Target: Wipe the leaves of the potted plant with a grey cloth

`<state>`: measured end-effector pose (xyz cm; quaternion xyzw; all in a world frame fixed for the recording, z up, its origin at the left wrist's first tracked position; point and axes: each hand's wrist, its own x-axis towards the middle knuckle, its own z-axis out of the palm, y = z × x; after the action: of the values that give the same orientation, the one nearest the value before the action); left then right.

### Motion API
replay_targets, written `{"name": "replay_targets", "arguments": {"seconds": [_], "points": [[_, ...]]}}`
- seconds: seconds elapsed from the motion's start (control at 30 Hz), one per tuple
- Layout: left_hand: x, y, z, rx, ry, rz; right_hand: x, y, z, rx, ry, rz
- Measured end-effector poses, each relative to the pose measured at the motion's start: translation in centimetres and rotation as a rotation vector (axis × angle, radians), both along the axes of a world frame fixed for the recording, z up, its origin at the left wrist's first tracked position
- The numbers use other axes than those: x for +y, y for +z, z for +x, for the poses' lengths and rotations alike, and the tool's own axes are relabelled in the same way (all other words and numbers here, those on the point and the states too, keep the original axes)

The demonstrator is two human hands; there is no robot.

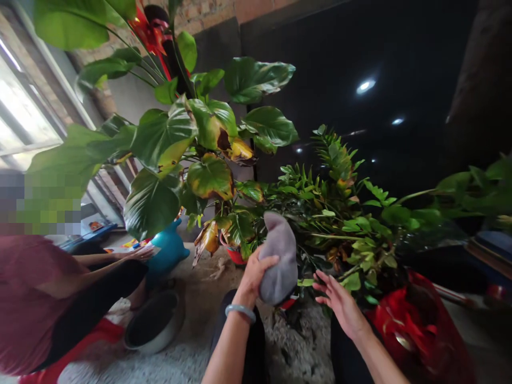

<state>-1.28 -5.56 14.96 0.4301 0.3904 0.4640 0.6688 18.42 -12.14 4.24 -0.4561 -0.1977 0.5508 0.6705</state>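
My left hand [254, 274], with a pale bangle at the wrist, is closed around a soft grey cloth [279, 258]. The cloth looks bunched into a long rounded shape; its exact kind is unclear. To its right, my right hand [336, 298] is open with fingers apart and nothing in it. Its fingertips are near a bushy green plant [344, 224], and I cannot tell whether they touch it. A tall large-leaved plant [212, 176] with some yellowed, browned leaves stands ahead of my left hand.
At the left sits a person in a maroon shirt [44, 288]. Near them are a grey basin [154, 322] and a blue rounded object [168, 250]. A red-wrapped pot with a bow [412, 320] stands at my right. A dark glossy panel [360, 106] rises behind the plants.
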Motion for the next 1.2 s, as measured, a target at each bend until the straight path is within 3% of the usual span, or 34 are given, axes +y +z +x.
{"name": "replay_targets", "arguments": {"seconds": [0.07, 0.13, 0.2, 0.3, 0.37, 0.47, 0.57, 0.63, 0.73, 0.8, 0.87, 0.97, 1.1, 1.13, 1.2], "points": [[-1.0, -1.8, 0.1, 0.04, -0.115, -0.071, -0.1, -0.3, 0.3, 0.039, 0.063, -0.015], [-1.7, -2.2, 0.0, 0.008, -0.199, -0.062, -0.1, -0.5, 0.6, 0.054, 0.129, -0.041], [-1.7, -1.1, -0.3, -0.054, -0.184, 0.011, 0.0, -0.5, 0.8, 0.075, 0.171, -0.043], [-0.3, 1.5, -0.3, -0.126, -0.031, 0.116, 0.1, -0.3, 1.0, 0.133, 0.161, -0.017], [0.6, 2.0, -0.1, -0.118, 0.049, 0.132, 0.2, -0.3, 1.0, 0.165, 0.129, -0.004], [0.7, -0.4, 0.6, -0.009, 0.028, 0.063, 0.2, -0.6, 1.1, 0.198, 0.095, 0.012], [-0.8, -3.6, 1.0, 0.039, -0.153, -0.056, 0.4, -1.0, 1.4, 0.214, 0.114, 0.029], [-1.8, -4.0, 1.1, -0.003, -0.242, -0.063, 0.5, -1.2, 1.5, 0.212, 0.139, 0.027], [-1.5, -1.1, 0.7, -0.09, -0.204, 0.084, 0.6, -1.2, 1.5, 0.207, 0.14, -0.001], [-0.4, 1.5, 0.3, -0.128, -0.097, 0.177, 0.7, -1.2, 1.5, 0.211, 0.133, -0.012], [0.8, 2.7, 0.1, -0.109, 0.02, 0.199, 0.7, -1.2, 1.5, 0.22, 0.123, -0.009], [1.2, 0.9, 0.3, 0.006, 0.084, 0.101, 0.8, -1.4, 1.6, 0.235, 0.105, 0.007], [-0.7, -3.7, 0.9, 0.069, -0.137, -0.045, 0.8, -1.7, 1.7, 0.237, 0.136, 0.011], [-1.1, -3.9, 1.0, 0.056, -0.185, -0.039, 0.8, -1.6, 1.6, 0.234, 0.142, 0.007], [-1.5, -2.8, 1.1, 0.01, -0.202, 0.015, 0.9, -1.5, 1.5, 0.229, 0.137, 0.001]]}}
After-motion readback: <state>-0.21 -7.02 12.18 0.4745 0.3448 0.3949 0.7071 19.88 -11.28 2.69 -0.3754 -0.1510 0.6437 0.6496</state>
